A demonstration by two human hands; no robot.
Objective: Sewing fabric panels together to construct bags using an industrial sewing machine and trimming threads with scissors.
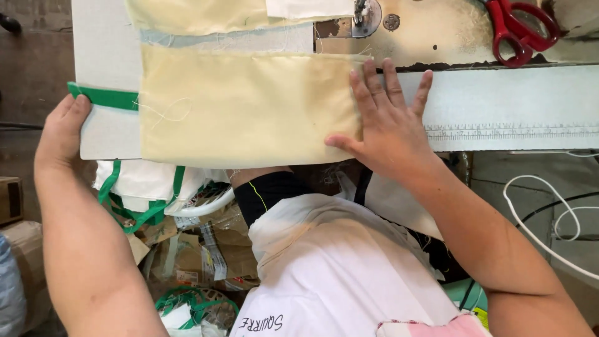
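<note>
A pale yellow folded piece of cloth (pixel 243 106) lies flat on the white sewing table (pixel 499 106). My right hand (pixel 387 122) rests flat on the cloth's right edge, fingers spread, palm down. My left hand (pixel 62 128) grips the left edge of the table near a green strip (pixel 103 97) that sticks out from under the cloth. A second pale yellow piece (pixel 199 15) lies further back, near the sewing machine's presser foot (pixel 362 15).
Red-handled scissors (pixel 518 28) lie at the back right of the machine bed. A ruler scale (pixel 511 132) runs along the table's front edge. Below the table are white and green bags (pixel 140 187), cardboard scraps (pixel 206 249) and a white cable (pixel 543 218).
</note>
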